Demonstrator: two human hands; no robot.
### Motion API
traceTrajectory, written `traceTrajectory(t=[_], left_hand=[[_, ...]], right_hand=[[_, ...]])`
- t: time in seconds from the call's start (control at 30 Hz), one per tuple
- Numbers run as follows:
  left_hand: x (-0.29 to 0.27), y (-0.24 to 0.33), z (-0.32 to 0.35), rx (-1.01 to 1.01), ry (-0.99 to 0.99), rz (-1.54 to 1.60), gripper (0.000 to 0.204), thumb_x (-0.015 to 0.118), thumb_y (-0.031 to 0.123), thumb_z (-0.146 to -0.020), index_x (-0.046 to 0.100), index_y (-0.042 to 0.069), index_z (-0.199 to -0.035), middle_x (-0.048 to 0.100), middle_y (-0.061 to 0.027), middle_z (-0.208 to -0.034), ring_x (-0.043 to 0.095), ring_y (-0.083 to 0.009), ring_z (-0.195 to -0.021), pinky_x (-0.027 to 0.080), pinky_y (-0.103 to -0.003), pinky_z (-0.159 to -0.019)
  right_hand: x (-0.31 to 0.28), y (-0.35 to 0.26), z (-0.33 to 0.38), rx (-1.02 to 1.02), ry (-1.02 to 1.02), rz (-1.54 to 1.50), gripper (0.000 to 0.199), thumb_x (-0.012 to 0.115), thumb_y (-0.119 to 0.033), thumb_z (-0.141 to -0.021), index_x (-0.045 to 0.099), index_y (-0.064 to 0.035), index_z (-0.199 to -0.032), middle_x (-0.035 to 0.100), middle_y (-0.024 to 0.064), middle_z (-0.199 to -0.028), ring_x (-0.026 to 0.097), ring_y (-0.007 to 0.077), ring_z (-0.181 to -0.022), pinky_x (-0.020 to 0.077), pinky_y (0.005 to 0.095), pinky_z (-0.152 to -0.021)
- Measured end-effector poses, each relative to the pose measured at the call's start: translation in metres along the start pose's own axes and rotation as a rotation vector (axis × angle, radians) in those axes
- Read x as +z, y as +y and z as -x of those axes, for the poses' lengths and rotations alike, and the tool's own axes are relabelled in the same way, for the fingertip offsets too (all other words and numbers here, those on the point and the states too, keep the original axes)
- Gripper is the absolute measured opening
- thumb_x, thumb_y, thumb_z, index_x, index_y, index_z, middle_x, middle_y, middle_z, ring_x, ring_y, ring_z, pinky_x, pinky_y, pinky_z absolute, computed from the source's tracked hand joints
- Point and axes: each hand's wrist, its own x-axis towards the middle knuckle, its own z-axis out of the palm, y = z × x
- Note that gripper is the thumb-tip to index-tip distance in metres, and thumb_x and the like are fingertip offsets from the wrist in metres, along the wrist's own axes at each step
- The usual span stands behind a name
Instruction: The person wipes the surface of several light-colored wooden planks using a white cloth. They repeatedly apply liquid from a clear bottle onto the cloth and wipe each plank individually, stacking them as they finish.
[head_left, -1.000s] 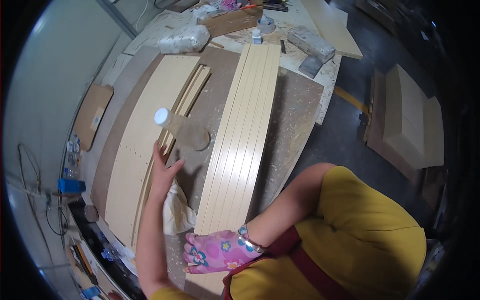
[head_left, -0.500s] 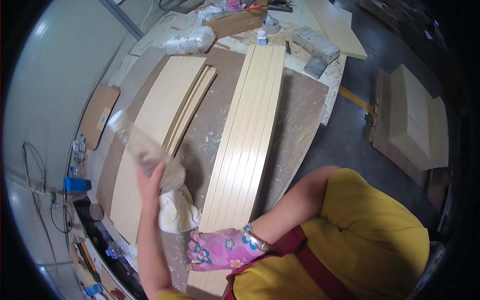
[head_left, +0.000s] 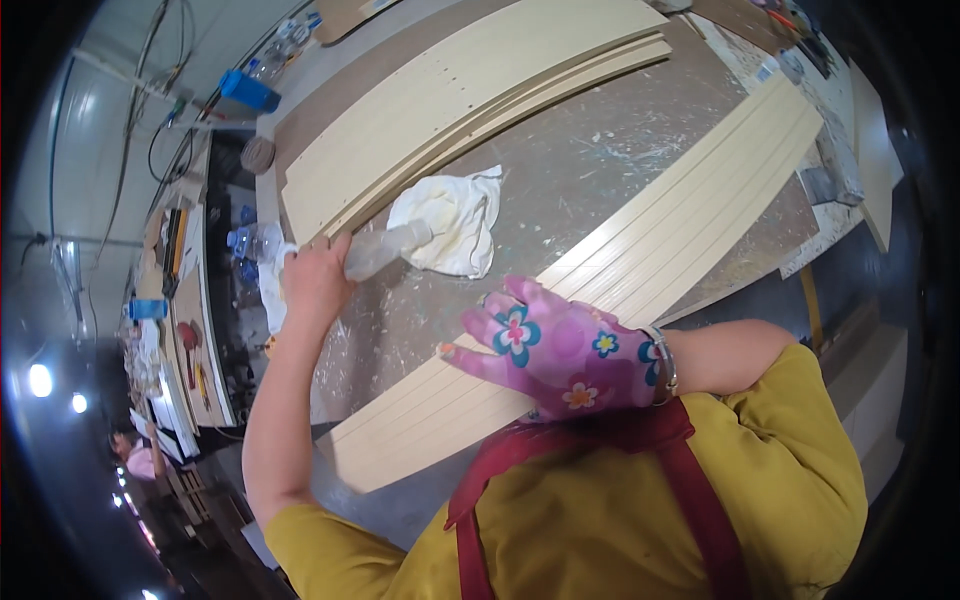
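Note:
My bare left hand [head_left: 318,275] grips a translucent plastic bottle [head_left: 375,255], tipped on its side. The bottle's narrow end reaches over a crumpled white cloth [head_left: 455,222] on the work table [head_left: 600,150]. In a pink flowered glove, my right hand [head_left: 570,350] is over a row of long, pale wooden strips [head_left: 690,200] lying side by side. Its fingers are spread and hold nothing that I can see; whether the palm presses on the strips is hidden.
Pale boards [head_left: 400,110] lie stacked along the table's far left. A blue box [head_left: 250,90] and clear bottles [head_left: 285,40] stand beyond them. Tools lie on a side shelf [head_left: 190,320] at left. Another person [head_left: 145,455] is in the distance at lower left.
The view has turned, so the strips now slant up to the right. The bottle has swung from neck up-left to neck over the cloth. My right hand's fingers have spread.

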Motion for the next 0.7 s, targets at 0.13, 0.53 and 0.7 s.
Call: traceTrajectory(t=[0.13, 0.53, 0.7], left_hand=[[-0.003, -0.006, -0.019, 0.036, 0.054, -0.118, 0.053, 0.085, 0.022, -0.064, 0.060, 0.014, -0.110, 0.064, -0.0081, -0.095, 0.064, -0.0281, -0.093, 0.046, -0.043, -0.078], [-0.036, -0.021, -0.011, 0.153, 0.020, -0.288, 0.028, 0.070, 0.007, -0.075, 0.061, 0.013, -0.100, 0.063, -0.0075, -0.090, 0.063, -0.0260, -0.091, 0.045, -0.041, -0.082], [-0.039, -0.009, -0.020, 0.153, 0.028, -0.232, 0.037, 0.079, 0.015, -0.072, 0.061, 0.014, -0.104, 0.064, -0.0072, -0.092, 0.064, -0.0252, -0.093, 0.045, -0.041, -0.080]], right_hand=[[0.003, 0.001, 0.000, -0.004, 0.021, 0.042, 0.083, 0.070, -0.034, -0.079, 0.033, -0.0098, -0.149, 0.047, 0.0219, -0.139, 0.046, 0.0347, -0.129, 0.0287, 0.0532, -0.113], [0.003, 0.008, -0.008, -0.019, 0.030, -0.006, 0.090, 0.075, -0.039, -0.072, 0.036, -0.0087, -0.147, 0.050, 0.0172, -0.133, 0.050, 0.0322, -0.121, 0.0361, 0.0500, -0.105], [0.001, 0.008, -0.009, -0.002, 0.121, 0.029, 0.092, 0.078, -0.041, -0.068, 0.039, -0.0087, -0.145, 0.052, 0.0150, -0.125, 0.053, 0.0308, -0.113, 0.0381, 0.0481, -0.102]])
